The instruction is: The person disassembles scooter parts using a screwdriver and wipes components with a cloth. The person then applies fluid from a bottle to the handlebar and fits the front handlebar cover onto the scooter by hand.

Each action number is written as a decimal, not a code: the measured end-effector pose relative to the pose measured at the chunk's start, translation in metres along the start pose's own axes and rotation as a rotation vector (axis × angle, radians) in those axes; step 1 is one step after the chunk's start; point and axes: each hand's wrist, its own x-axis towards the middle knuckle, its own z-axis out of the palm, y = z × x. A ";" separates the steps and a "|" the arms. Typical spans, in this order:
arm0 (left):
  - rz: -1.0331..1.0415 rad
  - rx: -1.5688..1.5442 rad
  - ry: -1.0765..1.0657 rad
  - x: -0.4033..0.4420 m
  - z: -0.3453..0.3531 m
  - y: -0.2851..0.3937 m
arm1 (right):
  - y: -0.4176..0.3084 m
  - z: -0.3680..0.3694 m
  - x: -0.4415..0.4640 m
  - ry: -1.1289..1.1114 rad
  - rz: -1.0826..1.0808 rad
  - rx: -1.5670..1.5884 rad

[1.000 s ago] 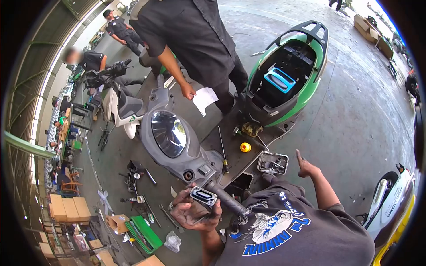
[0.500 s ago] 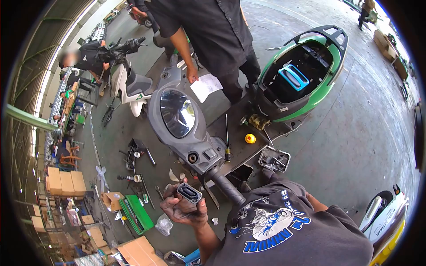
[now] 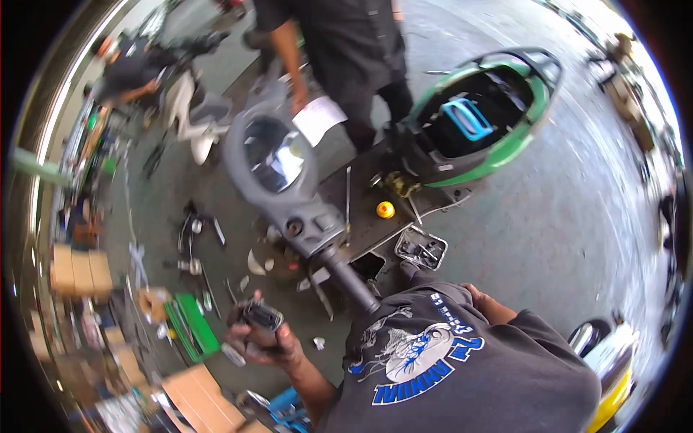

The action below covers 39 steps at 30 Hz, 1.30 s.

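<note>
My left hand (image 3: 268, 340) is raised at the lower left, its fingers closed around a small dark rectangular housing (image 3: 264, 316). Motion blurs the part, and its face is tilted away. Just right of it, the grey scooter handlebar cover (image 3: 307, 216) stands with its dark rubber grip (image 3: 350, 280) pointing toward my shirt. My right hand (image 3: 485, 299) shows only partly past the edge of my shirt, near my body. Its fingers are mostly hidden, so I cannot tell what they hold.
An open metal tray of parts (image 3: 421, 247) and a yellow round item (image 3: 385, 210) lie near the handlebar. Behind is a green scooter body (image 3: 491, 162). A person (image 3: 332, 50) holds a white paper (image 3: 319, 120). A green toolbox (image 3: 189, 328) and cardboard (image 3: 203, 398) lie left.
My view has swung, shifting the scene left and up. My left hand keeps hold of the dark housing, now turned more edge-on. Part of my right hand has come into view.
</note>
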 end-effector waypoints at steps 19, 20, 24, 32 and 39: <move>-0.037 -0.258 0.147 -0.034 -0.022 0.020 | -0.140 0.010 0.128 -0.083 -0.158 -0.756; -0.034 -0.295 0.179 -0.034 -0.021 0.020 | -0.145 0.009 0.131 -0.097 -0.170 -0.781; -0.040 -0.216 0.233 -0.044 -0.024 0.026 | -0.162 0.010 0.151 -0.189 -0.208 -0.902; -0.133 -0.102 0.246 -0.052 -0.016 0.029 | -0.159 0.079 0.115 -0.107 -0.286 -1.048; -0.234 -0.195 0.166 -0.032 -0.009 0.030 | -0.130 0.076 0.120 -0.236 -0.393 -0.892</move>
